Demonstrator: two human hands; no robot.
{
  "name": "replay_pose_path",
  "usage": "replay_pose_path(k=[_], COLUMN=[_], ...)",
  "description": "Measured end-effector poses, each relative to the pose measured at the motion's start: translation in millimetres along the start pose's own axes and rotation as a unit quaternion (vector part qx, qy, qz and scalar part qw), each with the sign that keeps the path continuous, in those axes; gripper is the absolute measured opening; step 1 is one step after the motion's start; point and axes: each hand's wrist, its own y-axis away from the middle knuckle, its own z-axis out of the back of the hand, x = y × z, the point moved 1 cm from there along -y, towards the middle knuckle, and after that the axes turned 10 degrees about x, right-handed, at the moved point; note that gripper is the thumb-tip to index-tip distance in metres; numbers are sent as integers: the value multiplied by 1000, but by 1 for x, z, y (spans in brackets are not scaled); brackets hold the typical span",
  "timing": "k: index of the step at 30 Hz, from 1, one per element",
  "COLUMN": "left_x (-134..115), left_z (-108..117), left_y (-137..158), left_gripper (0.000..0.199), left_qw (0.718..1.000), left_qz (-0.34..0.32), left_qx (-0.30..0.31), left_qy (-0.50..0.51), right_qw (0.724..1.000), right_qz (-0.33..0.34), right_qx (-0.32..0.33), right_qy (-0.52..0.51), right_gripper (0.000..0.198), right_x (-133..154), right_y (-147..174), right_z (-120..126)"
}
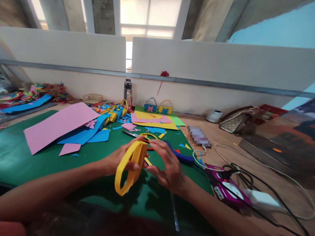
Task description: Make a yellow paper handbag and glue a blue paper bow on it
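My left hand (115, 161) is closed around a small yellow foam handbag (140, 156), its thumb laid across the side. The bag is tilted, with its looped handle hanging toward me at the lower left. At the bag's right edge is my right hand (167, 162), thumb and fingers apart, the fingertips close to or touching the foam. Scissors (131, 133) lie open just beyond my hands, their grips partly hidden. A dark blue glue gun (183, 158) rests behind my right hand. Below that hand a clear glue stick (174, 213) lies on the green mat (98, 190).
Pink foam sheet (61, 123) and blue foam sheets (98, 135) lie left. Behind are a heap of small bags (116, 113), a bottle (127, 90) and two finished bags (157, 108). At right are a phone (199, 136), a purple power strip (227, 186) and tangled cables.
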Motion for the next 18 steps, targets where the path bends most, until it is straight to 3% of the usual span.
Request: replay_pose_path(k=[4, 6, 9, 12, 18], left_x=[-6, -9, -10, -10, -9], left_z=[5, 6, 5, 2, -3], left_y=[-3, -4, -5, -5, -5], left_gripper=[60, 37, 20, 15, 17], left_qw=[973, 956, 941, 935, 948], left_qz=[7, 22, 38, 45, 45], left_qx=[-125, -184, -233, -256, -226], left_qy=[196, 228, 243, 241, 219], right_qw=[1000, 999, 997, 990, 976], right_qz=[-20, -32, -66, -117, -187], right_qx=[-8, 11, 45, 56, 56], right_qy=[1, -3, -19, -49, -95], right_gripper=[49, 53, 61, 62, 58], right_x=[2, 5, 11, 14, 13], right_y=[-1, -2, -4, -5, -6], right_z=[-3, -8, -15, -22, -27])
